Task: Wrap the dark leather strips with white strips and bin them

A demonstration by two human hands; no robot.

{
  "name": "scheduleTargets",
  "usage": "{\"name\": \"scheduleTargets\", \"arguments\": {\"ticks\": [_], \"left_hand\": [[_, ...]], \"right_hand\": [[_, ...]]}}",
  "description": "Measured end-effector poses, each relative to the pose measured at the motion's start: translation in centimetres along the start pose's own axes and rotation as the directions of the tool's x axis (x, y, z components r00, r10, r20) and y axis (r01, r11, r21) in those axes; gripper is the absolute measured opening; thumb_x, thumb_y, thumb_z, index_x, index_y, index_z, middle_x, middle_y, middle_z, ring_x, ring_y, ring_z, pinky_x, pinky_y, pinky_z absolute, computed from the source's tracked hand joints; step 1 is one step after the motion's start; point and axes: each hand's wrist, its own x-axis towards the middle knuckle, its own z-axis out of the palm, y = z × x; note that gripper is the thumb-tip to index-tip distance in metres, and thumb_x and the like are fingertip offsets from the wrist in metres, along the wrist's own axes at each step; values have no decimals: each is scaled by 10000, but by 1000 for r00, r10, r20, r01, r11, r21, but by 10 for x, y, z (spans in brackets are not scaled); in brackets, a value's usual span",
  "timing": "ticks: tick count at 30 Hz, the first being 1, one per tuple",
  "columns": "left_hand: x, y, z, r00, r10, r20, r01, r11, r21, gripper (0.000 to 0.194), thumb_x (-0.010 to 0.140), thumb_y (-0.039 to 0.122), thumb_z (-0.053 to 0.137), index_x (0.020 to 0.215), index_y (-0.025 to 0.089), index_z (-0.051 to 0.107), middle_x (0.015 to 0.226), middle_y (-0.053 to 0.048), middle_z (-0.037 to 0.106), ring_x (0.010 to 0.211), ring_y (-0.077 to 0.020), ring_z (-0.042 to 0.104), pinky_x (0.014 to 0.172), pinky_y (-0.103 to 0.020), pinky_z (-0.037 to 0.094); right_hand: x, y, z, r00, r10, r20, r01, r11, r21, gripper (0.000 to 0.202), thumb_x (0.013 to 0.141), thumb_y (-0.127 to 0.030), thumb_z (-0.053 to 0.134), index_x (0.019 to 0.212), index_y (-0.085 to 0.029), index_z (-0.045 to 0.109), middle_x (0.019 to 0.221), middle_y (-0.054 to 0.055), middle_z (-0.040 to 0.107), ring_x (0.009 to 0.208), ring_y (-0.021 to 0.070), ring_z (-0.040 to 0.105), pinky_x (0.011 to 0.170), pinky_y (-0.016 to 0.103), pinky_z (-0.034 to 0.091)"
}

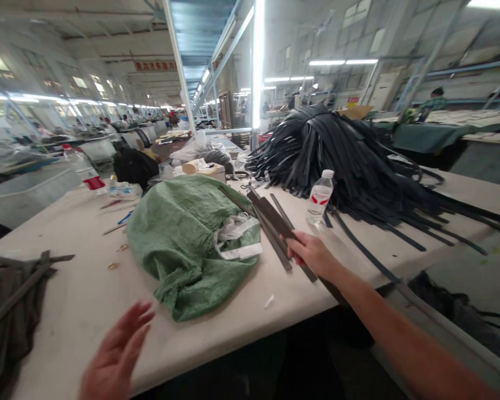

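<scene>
My right hand (310,253) is closed around dark brown strips (273,216), whose far ends reach past the edge of a green woven sack (170,222). More flat strips (281,253) lie on the table beneath them. White bands (237,239) stick out of the sack's mouth. My left hand (119,350) hovers over the near edge of the table, slightly blurred, its fingers apart and nothing in it. A clear water bottle (320,197) stands just beyond my right hand.
A large heap of black strips (337,155) covers the table's back right. Brown strips (12,311) lie at the left edge. A red-labelled bottle (83,169), a tissue pack (125,190) and small metal rings (113,266) are left of the sack. A bin (450,333) stands below right.
</scene>
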Motion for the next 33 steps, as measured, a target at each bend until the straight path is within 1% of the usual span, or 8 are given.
{"name": "scheduleTargets", "arguments": {"ticks": [5, 8, 12, 16, 19, 22, 26, 33], "left_hand": [[-19, -2, 96, 865, -151, 478, 315, 906, -283, 580, 744, 534, 689, 1212, 198, 623, 1138, -114, 686, 994, -270, 654, 835, -362, 535], [-31, 0, 127, 791, -195, 580, 409, 873, -265, 415, 792, 498, 651, 1001, 145, 718, 959, -106, 730, 917, -239, 659, 853, -336, 504], [-40, 2, 135, 768, -125, 628, 293, 941, -171, 291, 761, 428, 696, 755, 138, 720, 753, -49, 706, 729, -185, 619, 705, -268, 474], [-18, 11, 143, 715, 49, 698, -1, 998, -69, 348, 854, 459, 571, 792, 156, 731, 745, -36, 692, 726, -192, 615, 685, -269, 458], [29, 16, 161, 756, 209, 621, -316, 946, 67, 303, 888, 429, 542, 912, 190, 728, 896, -39, 718, 852, -208, 637, 807, -292, 456], [83, 11, 185, 755, 321, 572, -572, 750, 334, 224, 862, 346, 608, 1007, 201, 697, 1044, -66, 700, 1000, -223, 606, 925, -324, 409], [131, -8, 210, 777, 289, 558, -596, 624, 506, 161, 738, 243, 729, 861, 142, 699, 982, -143, 683, 1035, -289, 565, 943, -406, 380], [148, -16, 205, 834, 324, 447, -515, 748, 418, 159, 840, 264, 603, 744, 188, 704, 955, -96, 703, 983, -223, 587, 940, -354, 384]], "right_hand": [[-97, -8, 70, 936, -162, 313, 102, 975, 198, 259, 956, -336, 436, 782, -179, 547, 631, -34, 565, 493, 93, 531, 490, 199, 413], [-121, 2, 97, 917, -162, 365, 59, 959, 277, 241, 966, -318, 399, 819, -178, 530, 665, -26, 562, 518, 102, 534, 507, 209, 413], [-128, 17, 109, 957, -132, 258, 43, 946, 323, 212, 954, -339, 432, 879, -176, 546, 683, -25, 542, 526, 109, 520, 508, 217, 412], [-129, 28, 106, 975, -40, 220, -61, 899, 433, 380, 957, -496, 420, 790, -179, 547, 626, -22, 533, 463, 101, 494, 455, 217, 371], [-129, 39, 98, 972, 64, 224, -184, 804, 565, 413, 901, -578, 488, 855, -179, 580, 596, -18, 554, 423, 104, 482, 424, 222, 343], [-129, 51, 88, 965, 146, 216, -253, 722, 644, 434, 843, -602, 569, 908, -176, 614, 586, -11, 578, 412, 108, 481, 417, 228, 338], [-132, 65, 79, 953, 237, 187, -299, 662, 687, 443, 802, -612, 625, 891, -178, 635, 579, -15, 582, 406, 91, 475, 407, 213, 321], [-133, 80, 78, 936, 312, 166, -326, 584, 743, 438, 777, -602, 673, 878, -177, 652, 601, -16, 582, 435, 82, 472, 411, 201, 339]]}}
